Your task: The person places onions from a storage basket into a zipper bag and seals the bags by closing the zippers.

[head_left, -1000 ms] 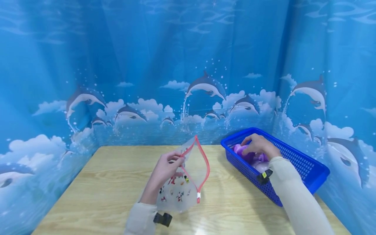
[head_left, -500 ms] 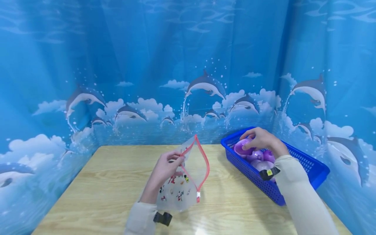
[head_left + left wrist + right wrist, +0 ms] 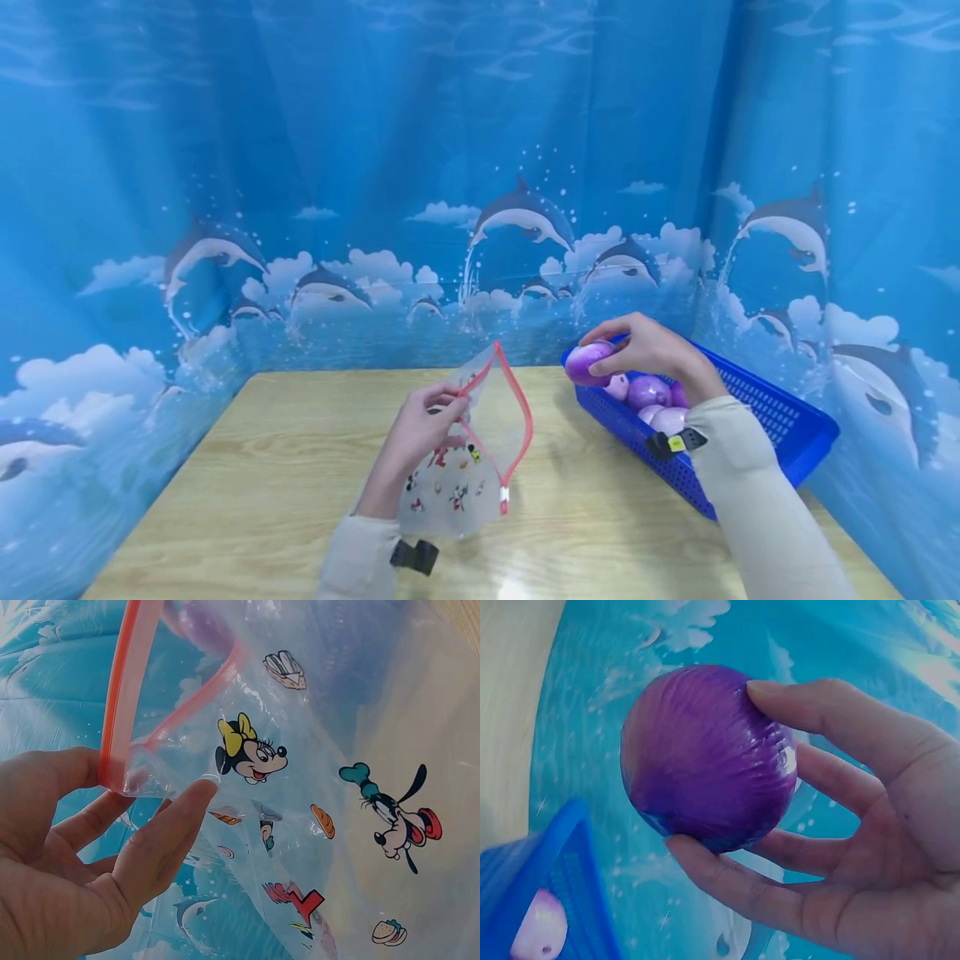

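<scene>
My left hand (image 3: pixel 427 427) pinches one side of a clear zip bag (image 3: pixel 453 492) with a red zip edge and printed cartoon figures. The bag's mouth gapes toward the right. In the left wrist view, the fingers are at the corner of the red zip strip (image 3: pixel 124 697), with the thumb against the printed film. My right hand (image 3: pixel 654 343) holds a shiny purple onion (image 3: pixel 587 365) between thumb and fingers, above the near left end of a blue basket (image 3: pixel 813 437). Fine wrinkled lines run over the onion's skin in the right wrist view.
Inside the basket lie several more purple and pale pink onions (image 3: pixel 648 392). The basket stands at the right of a wooden table (image 3: pixel 300 467). A blue dolphin-print curtain (image 3: pixel 360 167) hangs behind and along both sides.
My right hand has lifted the purple onion out from among the others and moved it left, over the basket's rim. The left hand and the bag have stayed in place.
</scene>
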`<state>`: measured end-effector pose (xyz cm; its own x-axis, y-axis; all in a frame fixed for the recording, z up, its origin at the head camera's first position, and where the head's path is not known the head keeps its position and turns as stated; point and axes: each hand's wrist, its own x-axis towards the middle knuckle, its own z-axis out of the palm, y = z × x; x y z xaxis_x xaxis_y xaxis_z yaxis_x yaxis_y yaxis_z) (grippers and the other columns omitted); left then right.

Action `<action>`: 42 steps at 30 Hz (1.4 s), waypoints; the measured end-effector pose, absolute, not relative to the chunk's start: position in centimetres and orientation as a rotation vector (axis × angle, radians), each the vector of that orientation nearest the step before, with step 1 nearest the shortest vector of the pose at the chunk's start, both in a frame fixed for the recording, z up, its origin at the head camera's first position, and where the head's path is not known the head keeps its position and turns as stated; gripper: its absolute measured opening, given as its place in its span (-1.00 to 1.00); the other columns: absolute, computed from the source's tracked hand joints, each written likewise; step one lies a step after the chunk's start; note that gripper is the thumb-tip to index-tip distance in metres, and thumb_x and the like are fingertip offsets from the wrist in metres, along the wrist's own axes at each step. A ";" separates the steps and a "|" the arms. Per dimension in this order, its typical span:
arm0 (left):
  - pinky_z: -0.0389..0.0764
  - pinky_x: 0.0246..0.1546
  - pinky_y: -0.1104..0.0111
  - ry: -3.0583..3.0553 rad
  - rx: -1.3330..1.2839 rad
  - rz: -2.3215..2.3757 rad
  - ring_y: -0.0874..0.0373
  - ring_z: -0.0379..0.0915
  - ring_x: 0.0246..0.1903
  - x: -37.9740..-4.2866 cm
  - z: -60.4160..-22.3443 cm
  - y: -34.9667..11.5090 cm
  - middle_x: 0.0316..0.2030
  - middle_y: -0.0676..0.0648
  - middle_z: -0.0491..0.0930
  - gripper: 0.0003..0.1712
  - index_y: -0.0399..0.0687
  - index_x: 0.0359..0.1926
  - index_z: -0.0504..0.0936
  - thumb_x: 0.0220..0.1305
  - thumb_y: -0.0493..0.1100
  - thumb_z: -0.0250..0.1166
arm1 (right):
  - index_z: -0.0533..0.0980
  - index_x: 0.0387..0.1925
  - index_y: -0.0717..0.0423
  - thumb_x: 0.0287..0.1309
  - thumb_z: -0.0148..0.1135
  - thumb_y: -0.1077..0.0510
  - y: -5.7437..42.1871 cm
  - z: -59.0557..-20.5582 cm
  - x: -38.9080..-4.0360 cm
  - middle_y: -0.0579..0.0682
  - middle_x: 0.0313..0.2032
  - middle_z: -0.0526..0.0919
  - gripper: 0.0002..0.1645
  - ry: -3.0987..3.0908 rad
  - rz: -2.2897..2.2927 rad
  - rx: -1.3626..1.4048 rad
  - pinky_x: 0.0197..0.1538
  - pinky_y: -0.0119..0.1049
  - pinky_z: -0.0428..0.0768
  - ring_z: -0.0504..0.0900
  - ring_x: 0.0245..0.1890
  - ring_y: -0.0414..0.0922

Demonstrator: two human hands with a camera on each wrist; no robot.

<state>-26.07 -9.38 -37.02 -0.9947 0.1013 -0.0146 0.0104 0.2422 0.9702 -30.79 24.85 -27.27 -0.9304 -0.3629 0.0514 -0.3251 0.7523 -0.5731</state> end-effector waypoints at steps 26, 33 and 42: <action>0.85 -0.23 0.26 2.444 0.098 1.882 -0.03 0.66 -0.05 -25.9 -36.5 -9.4 0.06 -0.21 0.62 -0.75 -0.05 0.07 0.65 0.48 -0.08 0.26 | 0.66 0.13 -0.12 0.08 0.54 0.06 16.4 -27.1 -29.2 0.00 0.13 0.70 -0.48 2.610 -1.058 -0.877 0.02 -0.12 0.72 0.64 0.09 0.05; 0.85 -0.26 0.27 2.459 0.120 1.875 -0.03 0.67 -0.08 -25.6 -36.1 -9.5 0.03 -0.21 0.63 -0.75 -0.07 0.06 0.66 0.49 -0.09 0.24 | 0.67 0.10 -0.10 0.09 0.53 0.08 14.9 -27.6 -29.1 0.01 0.15 0.68 -0.52 2.641 -0.921 -0.966 0.01 -0.20 0.73 0.61 0.13 0.06; 0.85 -0.23 0.25 2.484 0.129 1.878 -0.04 0.69 -0.09 -25.3 -35.5 -10.0 0.02 -0.23 0.63 -0.77 -0.06 0.07 0.64 0.52 -0.09 0.22 | 0.68 0.06 -0.05 0.10 0.54 0.14 14.3 -28.5 -29.0 0.09 0.11 0.66 -0.55 2.682 -0.794 -0.890 -0.08 -0.27 0.76 0.63 0.02 0.02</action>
